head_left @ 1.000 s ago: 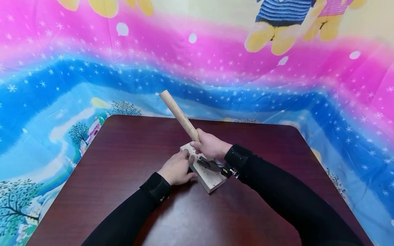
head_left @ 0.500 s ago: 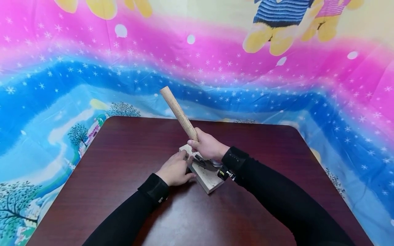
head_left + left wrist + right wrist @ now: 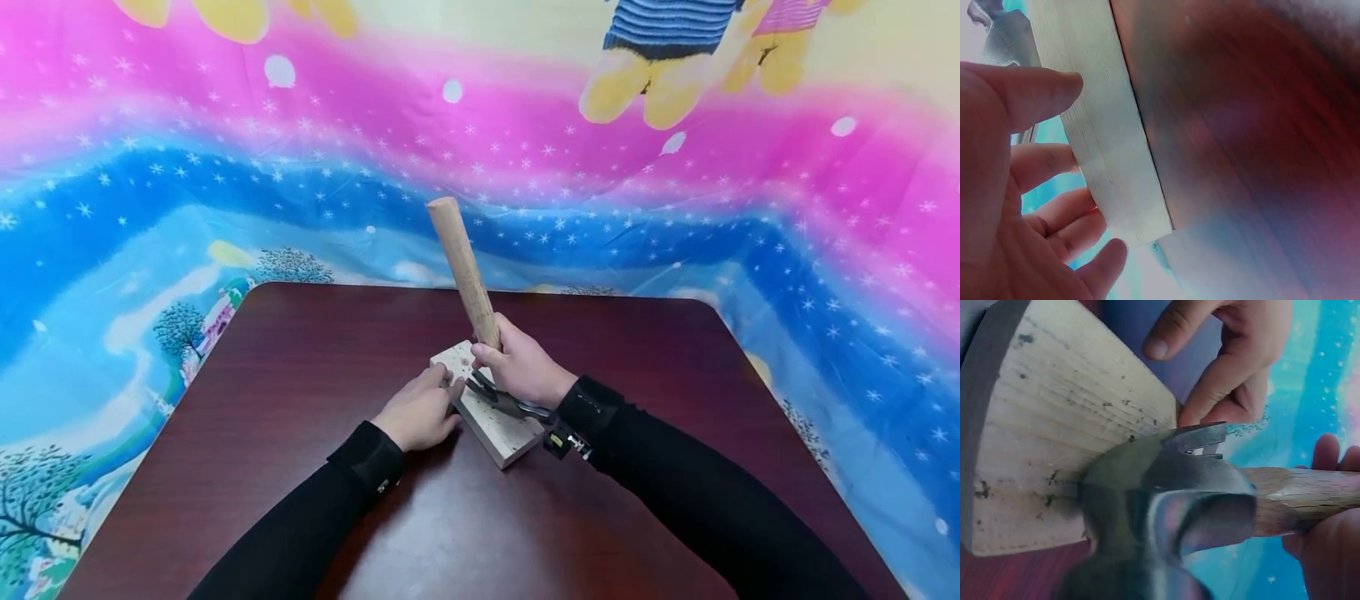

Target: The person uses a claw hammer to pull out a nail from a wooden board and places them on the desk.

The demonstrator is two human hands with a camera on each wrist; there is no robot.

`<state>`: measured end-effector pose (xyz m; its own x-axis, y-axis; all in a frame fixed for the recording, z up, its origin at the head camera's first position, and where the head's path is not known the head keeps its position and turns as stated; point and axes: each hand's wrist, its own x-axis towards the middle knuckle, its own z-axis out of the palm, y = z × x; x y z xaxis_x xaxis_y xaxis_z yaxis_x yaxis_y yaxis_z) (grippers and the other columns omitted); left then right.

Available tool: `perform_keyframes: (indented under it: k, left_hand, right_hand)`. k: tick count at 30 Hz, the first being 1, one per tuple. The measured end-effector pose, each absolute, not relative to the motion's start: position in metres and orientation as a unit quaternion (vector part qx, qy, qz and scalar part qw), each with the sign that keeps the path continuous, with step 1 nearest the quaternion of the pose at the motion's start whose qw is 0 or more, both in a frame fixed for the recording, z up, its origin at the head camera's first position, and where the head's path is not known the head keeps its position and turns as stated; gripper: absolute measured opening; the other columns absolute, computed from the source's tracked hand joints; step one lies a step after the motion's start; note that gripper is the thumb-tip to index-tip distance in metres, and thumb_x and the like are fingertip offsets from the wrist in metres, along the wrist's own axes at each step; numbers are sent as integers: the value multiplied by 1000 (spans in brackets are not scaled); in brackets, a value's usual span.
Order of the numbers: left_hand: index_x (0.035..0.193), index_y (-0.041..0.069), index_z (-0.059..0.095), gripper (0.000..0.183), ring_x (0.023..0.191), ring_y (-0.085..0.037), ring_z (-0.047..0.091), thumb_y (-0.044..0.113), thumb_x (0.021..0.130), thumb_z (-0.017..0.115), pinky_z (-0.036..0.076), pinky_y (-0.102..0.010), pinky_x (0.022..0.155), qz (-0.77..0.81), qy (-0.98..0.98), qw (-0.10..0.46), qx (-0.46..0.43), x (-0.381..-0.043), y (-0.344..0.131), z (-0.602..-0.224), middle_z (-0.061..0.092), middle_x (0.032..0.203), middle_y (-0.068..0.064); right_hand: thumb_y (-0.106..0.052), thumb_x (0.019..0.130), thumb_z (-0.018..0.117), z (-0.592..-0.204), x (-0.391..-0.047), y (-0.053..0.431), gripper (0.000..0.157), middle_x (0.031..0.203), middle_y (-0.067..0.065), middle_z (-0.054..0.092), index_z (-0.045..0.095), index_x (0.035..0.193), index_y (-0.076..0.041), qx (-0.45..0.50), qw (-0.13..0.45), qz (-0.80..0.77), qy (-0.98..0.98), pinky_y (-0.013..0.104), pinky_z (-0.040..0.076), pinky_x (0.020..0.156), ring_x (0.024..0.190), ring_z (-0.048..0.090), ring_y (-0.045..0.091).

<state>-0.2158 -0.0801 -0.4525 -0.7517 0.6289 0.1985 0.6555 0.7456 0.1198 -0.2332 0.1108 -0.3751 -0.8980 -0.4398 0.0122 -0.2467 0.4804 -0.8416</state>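
Observation:
My right hand point(image 3: 531, 367) grips a claw hammer point(image 3: 467, 271) by its wooden handle, low down near the head. The handle stands up and leans slightly left, its free end pointing away from me. In the right wrist view the steel hammer head point(image 3: 1166, 506) lies against the face of a pale wooden block point(image 3: 1054, 425), claw toward my left hand. Dark marks or small holes dot the block's face. My left hand point(image 3: 420, 410) touches the block's left edge with spread, slightly bent fingers. In the left wrist view its thumb overlaps the block's plain side point(image 3: 1107, 137).
The block lies at a slant on a dark red-brown table point(image 3: 315, 358). Behind the table hangs a colourful printed cloth point(image 3: 525, 183) with snowflakes and trees. Black straps circle both wrists over black sleeves.
The hammer handle has swung to the right and stands more upright, with my right hand shifting slightly right. My left hand stays at the block's edge. The head view has shifted a little.

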Motion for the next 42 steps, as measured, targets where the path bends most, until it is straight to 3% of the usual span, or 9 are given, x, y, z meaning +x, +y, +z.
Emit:
perform_keyframes:
  k: [2, 6, 12, 18, 24, 31, 37, 42]
  left_hand:
    - [129, 9, 48, 59, 96, -20, 46, 34, 79, 63, 41, -29, 81, -90, -933, 66, -343, -215, -83, -454, 44, 110, -11]
    - [133, 11, 44, 61, 103, -21, 43, 34, 80, 62, 41, -28, 82, -97, -933, 53, -343, -216, -84, -456, 42, 115, -12]
    - [134, 15, 42, 66, 110, -23, 43, 37, 77, 65, 42, -35, 83, -102, -933, 52, -342, -214, -85, -461, 38, 127, -12]
    - [137, 15, 36, 72, 131, -26, 24, 31, 75, 69, 36, -33, 96, -123, -929, 21, -348, -212, -92, -464, 24, 143, -13]
    - [140, 19, 29, 81, 134, -24, 16, 29, 72, 73, 41, -28, 89, -122, -925, -8, -359, -211, -97, -465, 16, 146, -11]
    - [140, 19, 30, 82, 134, -25, 16, 27, 71, 74, 42, -27, 87, -128, -923, 3, -362, -211, -96, -467, 16, 147, -11]
    - [140, 18, 31, 83, 133, -25, 18, 27, 70, 75, 43, -27, 85, -138, -920, 10, -367, -209, -95, -469, 17, 146, -11]
    - [140, 18, 31, 84, 133, -25, 17, 28, 69, 76, 41, -28, 89, -138, -920, 14, -367, -209, -95, -467, 17, 146, -11]
  right_hand:
    - [-29, 93, 45, -376, -233, 111, 22, 96, 9, 59, 41, 109, -14, -205, 111, -484, 844, 31, 40, 59, 86, 58, 18]
    - [-24, 92, 48, -370, -232, 110, 21, 94, 12, 59, 42, 108, -11, -183, 135, -528, 818, 31, 39, 60, 80, 57, 20]
    - [-33, 88, 55, -351, -237, 111, 32, 91, 17, 60, 45, 108, -10, -180, 155, -568, 788, 41, 42, 81, 90, 58, 25]
    - [-43, 93, 40, -314, -242, 101, 43, 104, 29, 52, 42, 117, -8, -214, 206, -627, 721, 50, 37, 90, 100, 54, 39]
    - [-54, 89, 36, -283, -259, 88, 58, 101, 27, 53, 39, 126, -10, -233, 220, -673, 667, 48, 35, 92, 102, 51, 43]
    - [-58, 86, 38, -257, -268, 65, 64, 88, 24, 56, 48, 116, -2, -237, 209, -687, 654, 46, 40, 88, 96, 53, 44]
    - [-59, 84, 41, -250, -271, 56, 56, 92, 16, 53, 48, 119, -16, -219, 187, -686, 668, 46, 44, 79, 74, 55, 35]
    - [-63, 81, 42, -249, -271, 56, 62, 77, 10, 48, 52, 96, -3, -187, 186, -686, 678, 36, 45, 67, 64, 47, 23]
